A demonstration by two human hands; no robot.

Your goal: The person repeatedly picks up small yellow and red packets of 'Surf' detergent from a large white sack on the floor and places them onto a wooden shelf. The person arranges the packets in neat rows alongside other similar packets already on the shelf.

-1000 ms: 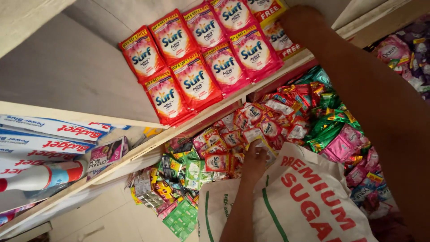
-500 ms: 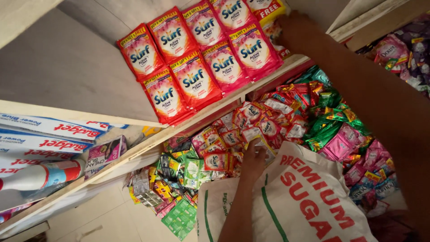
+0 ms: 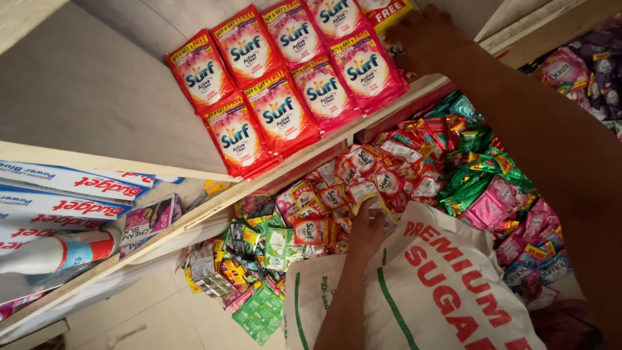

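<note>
The left hand [image 3: 366,227] pinches the rim of a white sack [image 3: 440,291] with red lettering, near the small red sachets [image 3: 363,181]. The right hand [image 3: 421,32] rests, fingers spread, on red detergent packets [image 3: 291,84] far up the shelf.

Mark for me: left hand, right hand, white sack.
left hand [image 3: 365,228], head view, back of the hand, among small sachets.
right hand [image 3: 421,35], head view, back of the hand, at the red packets on the shelf.
white sack [image 3: 447,291], head view, printed front face.

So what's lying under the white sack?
Small sachets spread past the white sack's edge and the left hand at its rim; what lies beneath the sack is covered.
</note>
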